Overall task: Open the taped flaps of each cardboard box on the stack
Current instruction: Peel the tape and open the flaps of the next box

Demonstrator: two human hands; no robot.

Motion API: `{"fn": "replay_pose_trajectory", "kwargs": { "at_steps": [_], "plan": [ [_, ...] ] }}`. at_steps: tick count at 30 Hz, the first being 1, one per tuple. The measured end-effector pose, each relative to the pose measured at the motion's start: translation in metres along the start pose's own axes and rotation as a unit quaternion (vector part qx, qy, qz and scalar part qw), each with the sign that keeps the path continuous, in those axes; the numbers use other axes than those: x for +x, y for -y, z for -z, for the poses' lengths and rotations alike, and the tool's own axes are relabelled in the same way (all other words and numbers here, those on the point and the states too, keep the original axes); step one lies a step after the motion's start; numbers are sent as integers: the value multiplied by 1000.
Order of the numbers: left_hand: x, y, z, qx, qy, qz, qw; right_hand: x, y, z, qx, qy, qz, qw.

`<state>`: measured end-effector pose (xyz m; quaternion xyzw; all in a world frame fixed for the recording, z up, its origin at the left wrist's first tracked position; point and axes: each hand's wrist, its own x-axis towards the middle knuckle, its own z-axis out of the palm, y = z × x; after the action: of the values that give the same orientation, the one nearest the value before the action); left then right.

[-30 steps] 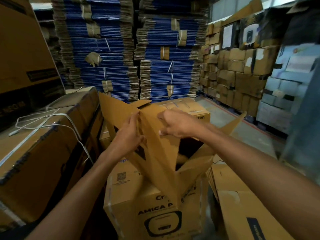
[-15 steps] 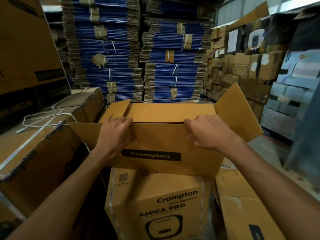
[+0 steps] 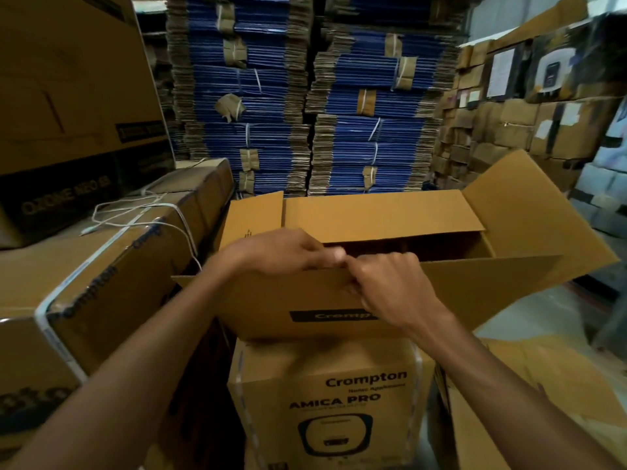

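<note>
A brown Crompton cardboard box [image 3: 458, 286] lies on top of a sealed Crompton Amica Pro box [image 3: 325, 401]. Its flaps stand open: a far flap [image 3: 383, 217], a right flap [image 3: 529, 205] and a near flap folded down toward me. My left hand [image 3: 281, 251] rests on the near flap's top edge, fingers reaching over it. My right hand [image 3: 390, 283] meets the left at the middle of that edge, fingers curled over the flap. The box's dark inside shows behind my hands.
Strapped boxes [image 3: 101, 276] with a loose white cord [image 3: 135, 215] stand at my left, a larger carton [image 3: 68, 79] above them. Bundled blue flat cartons [image 3: 305, 96] fill the back. Stacked boxes [image 3: 509, 130] line the right wall. Flat cardboard [image 3: 526, 401] lies at lower right.
The top box went from tilted and half-folded to lying level with flaps spread. My hands slid from the flap's two ends toward its middle, now touching.
</note>
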<state>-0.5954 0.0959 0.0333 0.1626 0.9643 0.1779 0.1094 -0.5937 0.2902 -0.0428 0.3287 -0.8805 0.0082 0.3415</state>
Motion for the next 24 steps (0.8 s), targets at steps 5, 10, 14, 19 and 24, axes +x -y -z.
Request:
{"fn": "replay_pose_trajectory", "kwargs": {
  "at_steps": [5, 10, 14, 19, 24],
  "plan": [
    [14, 40, 1, 217, 77, 76, 970, -17, 6, -5, 33, -40, 2, 999],
    [24, 63, -15, 341, 32, 65, 937, -24, 8, -9, 25, -63, 2, 998],
    [-2, 76, -8, 310, -170, 84, 932, -24, 9, -9, 12, -75, 2, 997],
    [-41, 116, -6, 172, -321, 153, 919, -19, 6, -6, 13, -64, -7, 998],
    [-47, 127, -15, -6, -326, 181, 928, 13, 10, 29, 72, 236, -112, 963]
  ]
}}
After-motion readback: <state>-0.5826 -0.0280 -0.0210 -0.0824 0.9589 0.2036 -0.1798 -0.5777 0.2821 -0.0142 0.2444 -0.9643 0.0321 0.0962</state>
